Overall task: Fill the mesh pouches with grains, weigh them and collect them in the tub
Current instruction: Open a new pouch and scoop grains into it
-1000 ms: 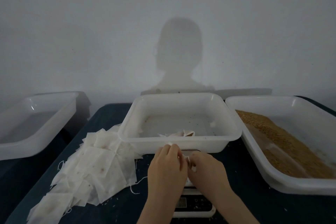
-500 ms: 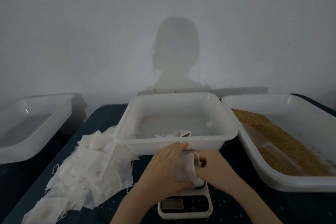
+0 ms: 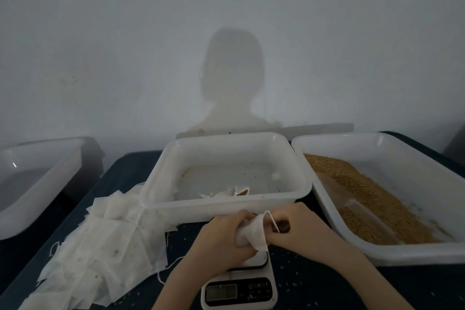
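While both hands are bunched together right over the scale, here's how it looks:

pouch: white mesh pouch (image 3: pixel 253 233) held just above the scale platform at about 6 o'clock in the view, scrunched between the two hands, its thin drawstring (image 3: pixel 273 223) looping out on the 3 o'clock side

left hand: the left hand (image 3: pixel 224 239) is wrapped around the body of the pouch, fingers curled over it

right hand: the right hand (image 3: pixel 295 228) is pinching the drawstring end at the pouch mouth, looks to me like it's cinching it closed

scale: small kitchen scale (image 3: pixel 239 290) directly under the hands, display too dim to read

collecting tub: the middle tub (image 3: pixel 299 185) sits at 12 o'clock of the hands, just behind the scale, with a couple of pouches (image 3: pixel 235 191) already lying in it

grains: brown grains (image 3: pixel 364 196) in the tub at 2 o'clock, touching the middle one

spare pouches: heap of empty pouches (image 3: pixel 100 244) on the dark bench (image 3: pixel 314 284) at 9 o'clock

far tub: another white tub (image 3: pixel 37 184) way out at 10 o'clock

what could go wrong: if the string gets yanked while the mouth is still gaping or tipped sideways, grains could spill onto the scale and bench (some loose bits are scattered there already). Leaning a hand on the platform would throw off the reading too. Thin mesh could also tear from a hard pull.
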